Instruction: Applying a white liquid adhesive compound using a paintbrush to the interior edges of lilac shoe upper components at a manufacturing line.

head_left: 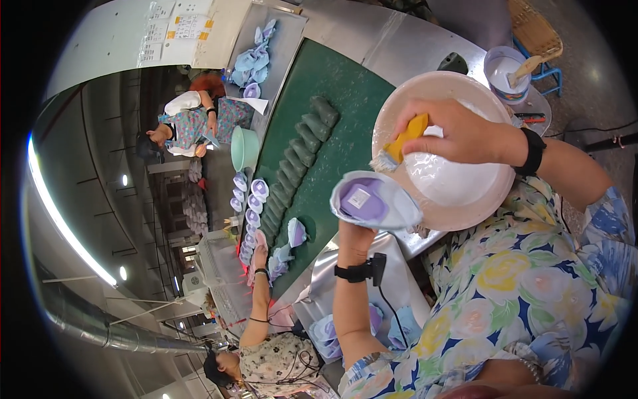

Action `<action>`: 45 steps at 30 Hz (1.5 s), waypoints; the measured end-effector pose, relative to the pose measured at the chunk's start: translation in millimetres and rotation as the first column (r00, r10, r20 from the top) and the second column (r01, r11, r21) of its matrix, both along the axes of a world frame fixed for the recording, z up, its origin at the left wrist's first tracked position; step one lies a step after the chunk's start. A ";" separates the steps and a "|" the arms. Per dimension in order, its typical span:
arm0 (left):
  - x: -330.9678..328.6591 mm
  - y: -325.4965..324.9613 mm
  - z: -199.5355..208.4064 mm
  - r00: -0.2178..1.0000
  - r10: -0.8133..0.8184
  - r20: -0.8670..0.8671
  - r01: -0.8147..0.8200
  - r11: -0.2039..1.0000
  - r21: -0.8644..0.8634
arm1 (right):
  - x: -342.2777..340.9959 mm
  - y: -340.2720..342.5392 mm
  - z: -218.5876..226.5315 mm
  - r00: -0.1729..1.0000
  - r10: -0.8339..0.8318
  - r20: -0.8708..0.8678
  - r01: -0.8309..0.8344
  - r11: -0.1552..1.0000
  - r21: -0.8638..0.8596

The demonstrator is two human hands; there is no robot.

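A loose floral garment (498, 279) fills the lower right of the frame, printed with large yellow, pale pink and white blooms, green leaves and navy patches. Its right sleeve (608, 223), at the right edge, shows streaky blue and white. A broad black wristband (531, 151) sits behind the bare right hand (445, 130); below the bare left hand (355, 239), a black strap (354, 272) carries a boxy black module (379, 266) trailing a thin dark cable (394, 312). A beaded necklace (530, 368) shows near the bottom.
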State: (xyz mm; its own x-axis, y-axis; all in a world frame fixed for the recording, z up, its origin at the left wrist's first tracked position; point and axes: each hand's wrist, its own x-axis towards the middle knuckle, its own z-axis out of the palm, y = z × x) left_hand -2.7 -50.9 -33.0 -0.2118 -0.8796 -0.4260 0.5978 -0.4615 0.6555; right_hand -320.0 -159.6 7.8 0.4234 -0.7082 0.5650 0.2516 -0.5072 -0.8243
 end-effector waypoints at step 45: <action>8.2 12.1 -33.1 0.703 0.444 0.555 -0.136 0.850 -0.508 | 64.1 -2.3 17.6 0.934 -0.055 -0.354 0.048 0.998 -0.027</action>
